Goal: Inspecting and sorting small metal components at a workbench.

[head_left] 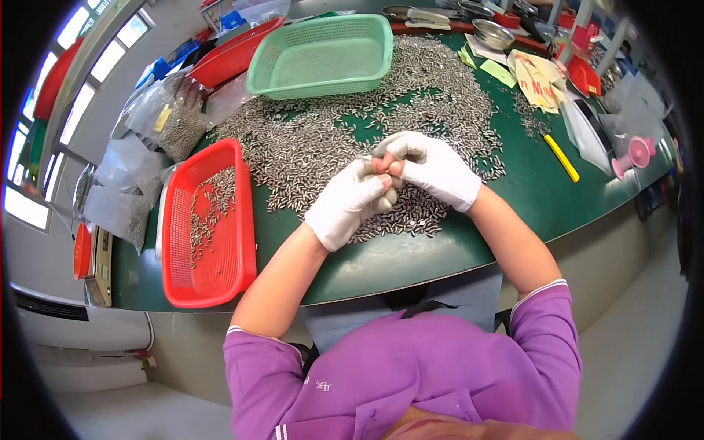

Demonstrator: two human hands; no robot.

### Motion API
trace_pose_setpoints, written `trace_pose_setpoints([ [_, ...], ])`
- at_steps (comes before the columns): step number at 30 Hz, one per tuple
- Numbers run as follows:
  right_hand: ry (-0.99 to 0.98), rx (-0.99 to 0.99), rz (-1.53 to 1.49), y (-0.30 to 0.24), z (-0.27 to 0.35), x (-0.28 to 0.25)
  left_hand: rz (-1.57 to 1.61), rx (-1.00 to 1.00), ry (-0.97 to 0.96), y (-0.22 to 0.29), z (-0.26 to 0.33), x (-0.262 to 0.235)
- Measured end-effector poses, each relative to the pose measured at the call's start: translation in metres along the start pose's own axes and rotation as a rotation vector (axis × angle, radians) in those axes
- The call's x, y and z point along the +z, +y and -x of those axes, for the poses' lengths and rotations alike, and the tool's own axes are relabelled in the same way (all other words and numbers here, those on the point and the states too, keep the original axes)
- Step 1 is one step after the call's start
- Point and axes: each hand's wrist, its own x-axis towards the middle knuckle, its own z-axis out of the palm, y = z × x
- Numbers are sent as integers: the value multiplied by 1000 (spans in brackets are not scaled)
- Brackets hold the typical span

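My left hand [350, 199] and my right hand [436, 170] meet over the near part of a wide spread of small metal pins [308, 158]. Both wear white gloves with bare fingertips. Thumbs and fingers of the two hands are pinched together, tip against tip. Whatever lies between them is too small or too hidden to make out. Beneath and around the hands the pins cover the green table [352, 275]. Left of my left hand stands a red plastic basket [246, 242], with some of the same pins scattered inside.
A green basket [319, 92] stands on the pins at the back, beside another red basket [235, 55]. Clear bags of pins [180, 132] lean at the left. To the right lie a yellow-handled tool [561, 158], a pink spool-like item [634, 155] and papers; metal bowls [493, 34] sit behind.
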Motion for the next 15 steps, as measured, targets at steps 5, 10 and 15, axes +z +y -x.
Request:
trace_pose_setpoints([
  [5, -1, -138, 416, 2, -3, 2, -106, -19, 117, -7, 6, -7],
  [10, 128, -111, 1106, 19, -4, -21, -39, 22, 132, -8, 7, -4],
  [15, -44, -14, 1267, 6, -23, -9, 203, 97, 115, -11, 1, -22],
])
